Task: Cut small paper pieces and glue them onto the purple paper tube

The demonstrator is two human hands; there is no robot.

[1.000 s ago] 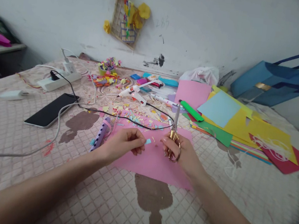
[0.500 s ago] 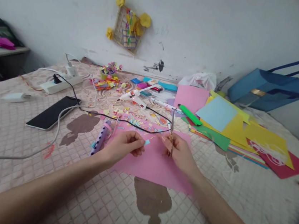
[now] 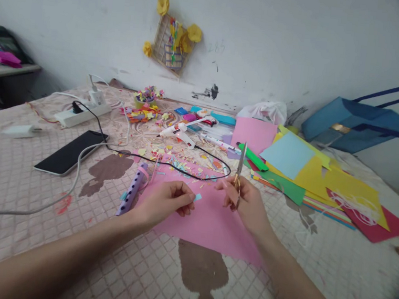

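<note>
Between thumb and fingers, my left hand (image 3: 175,199) pinches a small light blue paper piece (image 3: 198,197). My right hand (image 3: 244,198) is closed round the gold handles of a pair of scissors (image 3: 240,166), whose blades point up and away from me. Both hands are over a pink sheet (image 3: 209,222), apart from each other. Small coloured paper scraps (image 3: 183,164) lie along the sheet's far edge. A purple roll with black dots (image 3: 132,191) lies to the left of my left hand.
Beyond the scraps is a white glue gun (image 3: 179,133) with a black cable (image 3: 148,157). A phone (image 3: 71,151) and power strip (image 3: 83,114) lie left. At right are a green marker (image 3: 256,160), coloured sheets (image 3: 315,174) and a blue bag (image 3: 353,126).
My right hand has shifted slightly right and away from my left hand, and the scissors have turned so their blades show more clearly. My left hand still holds the blue piece, slightly further right.
</note>
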